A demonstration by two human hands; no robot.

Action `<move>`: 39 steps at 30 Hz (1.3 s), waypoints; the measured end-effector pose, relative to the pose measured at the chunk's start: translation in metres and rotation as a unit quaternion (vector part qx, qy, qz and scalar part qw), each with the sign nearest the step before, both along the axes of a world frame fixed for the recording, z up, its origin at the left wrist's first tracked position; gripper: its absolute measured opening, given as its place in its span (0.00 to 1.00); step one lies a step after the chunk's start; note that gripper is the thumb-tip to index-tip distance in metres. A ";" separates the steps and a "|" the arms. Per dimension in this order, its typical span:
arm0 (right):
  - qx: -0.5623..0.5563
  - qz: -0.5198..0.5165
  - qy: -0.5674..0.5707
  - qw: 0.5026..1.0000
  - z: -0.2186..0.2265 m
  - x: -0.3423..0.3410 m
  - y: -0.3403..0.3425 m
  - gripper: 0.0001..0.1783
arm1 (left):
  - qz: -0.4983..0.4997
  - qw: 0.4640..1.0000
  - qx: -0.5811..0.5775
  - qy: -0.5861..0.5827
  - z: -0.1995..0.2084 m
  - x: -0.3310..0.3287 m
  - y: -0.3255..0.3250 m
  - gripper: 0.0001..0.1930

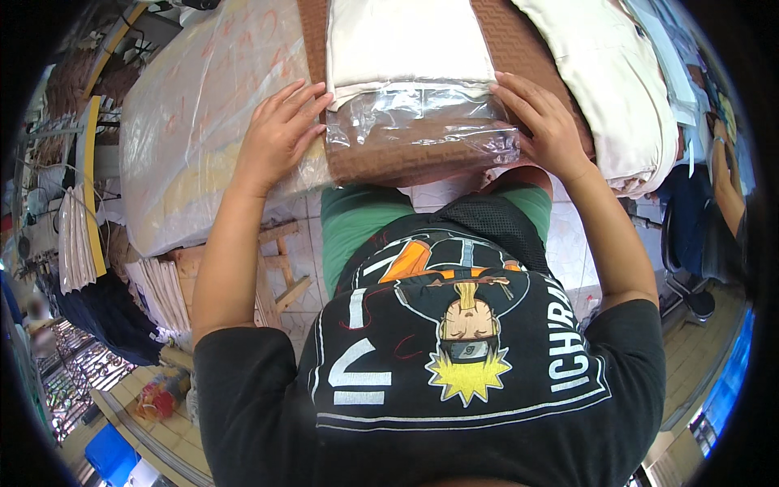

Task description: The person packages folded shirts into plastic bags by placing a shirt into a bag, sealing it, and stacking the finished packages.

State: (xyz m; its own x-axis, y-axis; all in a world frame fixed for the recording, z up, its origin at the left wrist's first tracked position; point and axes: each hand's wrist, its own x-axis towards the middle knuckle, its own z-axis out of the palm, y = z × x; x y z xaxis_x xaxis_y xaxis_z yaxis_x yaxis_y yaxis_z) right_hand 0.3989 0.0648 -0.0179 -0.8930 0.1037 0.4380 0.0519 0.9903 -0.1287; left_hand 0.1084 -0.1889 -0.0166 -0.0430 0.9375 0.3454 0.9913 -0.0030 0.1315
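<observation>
Both hands lie open and flat: the left hand [278,134] at the left edge, the right hand [545,123] at the right edge of a glossy, crinkled clear plastic bag [418,122] holding a folded cream garment [406,45], upper centre, on a brown textured counter [389,162].

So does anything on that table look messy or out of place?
Mostly tidy. The one oddity is the clear plastic bag: its open end is crumpled and wrinkled below the folded cream garment inside it. The left hand and right hand press flat at either side. Nothing looks spilled or torn.
</observation>
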 end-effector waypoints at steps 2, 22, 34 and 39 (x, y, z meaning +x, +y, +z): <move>0.010 -0.007 0.013 1.000 -0.001 -0.005 0.002 0.27 | -0.011 1.000 0.007 0.024 0.000 0.000 0.005 0.25; -0.094 0.012 0.034 0.995 -0.010 -0.017 0.018 0.10 | 0.012 0.983 0.032 -0.183 -0.007 0.007 0.032 0.10; -0.392 -0.275 0.014 0.878 -0.010 -0.043 0.000 0.11 | 0.196 0.848 -0.063 -0.489 -0.017 -0.002 0.045 0.15; -0.415 -0.265 0.008 0.871 0.001 -0.044 -0.007 0.10 | 0.192 0.835 -0.033 -0.514 -0.023 -0.003 0.047 0.15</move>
